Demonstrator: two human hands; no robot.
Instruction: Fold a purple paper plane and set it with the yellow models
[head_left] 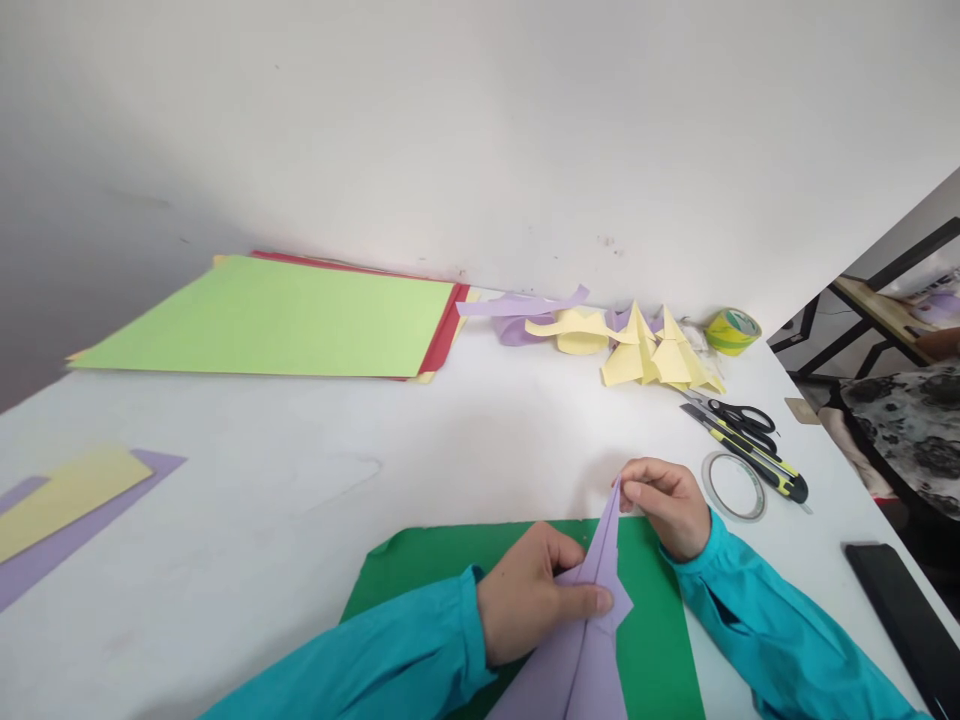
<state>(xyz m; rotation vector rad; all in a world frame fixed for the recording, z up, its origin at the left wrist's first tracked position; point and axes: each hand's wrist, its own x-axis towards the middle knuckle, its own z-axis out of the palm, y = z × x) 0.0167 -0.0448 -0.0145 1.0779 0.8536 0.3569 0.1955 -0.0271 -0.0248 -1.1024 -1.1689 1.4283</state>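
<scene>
Purple paper (596, 600) sits pinched between the left hand's (536, 600) thumb and fingers; the right hand's (667, 500) fingertips seem to pinch its narrow tip.

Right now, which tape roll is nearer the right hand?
The clear tape roll, lying flat close to the right hand; the yellow-green tape roll sits farther back by the wall.

there are two tape rolls (733, 331), one pair of scissors (742, 420), one held purple paper (598, 655) and one dark-green sheet (660, 630).
</scene>
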